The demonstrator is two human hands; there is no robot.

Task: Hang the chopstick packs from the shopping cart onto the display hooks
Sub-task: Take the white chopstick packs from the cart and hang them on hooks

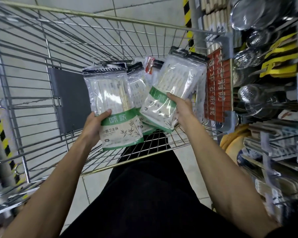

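Note:
My left hand [94, 125] grips a clear chopstick pack [113, 103] with a green and white label at its lower left edge, thumb on the front. It is held upright over the wire shopping cart [41, 69]. My right hand [181, 107] holds a second, similar pack [172, 90], tilted to the right, with more packs stacked behind it. Several other packs [138, 79] lie in the cart between and under the two held ones. No display hooks can be picked out clearly.
On the right stands a display rack with steel strainers [251, 93], ladles, yellow items [280, 59] and hanging packs [282, 169]. A red sign [217, 86] is fixed to the cart's right side. A grey flap [69, 100] sits inside the cart. Tiled floor lies beyond.

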